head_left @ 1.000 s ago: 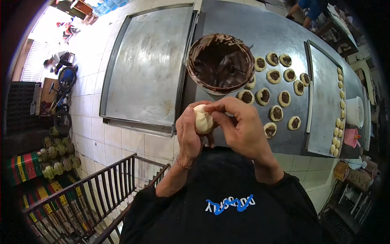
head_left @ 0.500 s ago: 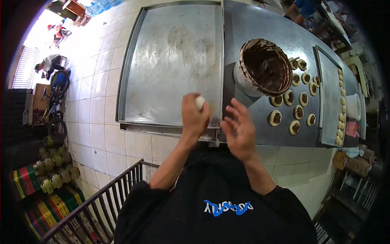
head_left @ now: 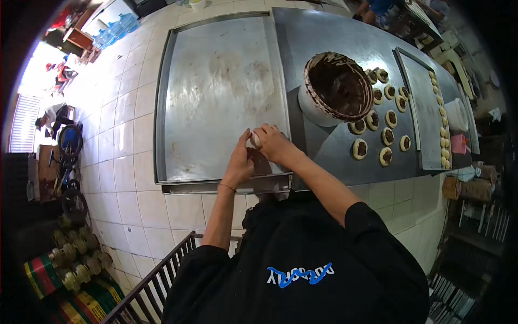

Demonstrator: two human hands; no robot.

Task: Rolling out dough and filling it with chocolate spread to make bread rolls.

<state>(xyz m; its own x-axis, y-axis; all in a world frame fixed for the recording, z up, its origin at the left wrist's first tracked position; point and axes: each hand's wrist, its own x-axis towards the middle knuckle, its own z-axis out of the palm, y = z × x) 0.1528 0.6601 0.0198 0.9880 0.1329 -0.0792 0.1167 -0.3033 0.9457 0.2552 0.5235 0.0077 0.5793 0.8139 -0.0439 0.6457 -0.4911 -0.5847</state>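
Note:
Both my hands are together over the front right corner of a bare metal baking tray (head_left: pixel 226 92). A small pale dough ball (head_left: pixel 255 141) sits between them. My left hand (head_left: pixel 239 161) holds the ball from the left with bent fingers and thumb. From the right, my right hand (head_left: pixel 274 144) closes its fingers over it, hiding part of the ball. To the right on the metal table stands a white bucket (head_left: pixel 313 108), its inside and rim smeared with chocolate filling (head_left: pixel 345 94). Beside it lie several flat dough rounds (head_left: pixel 360 149) topped with chocolate.
Farther right, a second metal tray (head_left: pixel 426 113) carries a row of small dough balls (head_left: pixel 443 132). A white tub (head_left: pixel 457 116) and pink container (head_left: pixel 459 143) stand beyond it. A dark railing (head_left: pixel 156 281) is at lower left. Other people are at the far edges.
My right hand has moved left from beside the tray and joined my left hand at the dough ball. The view has shifted, with the table appearing farther left.

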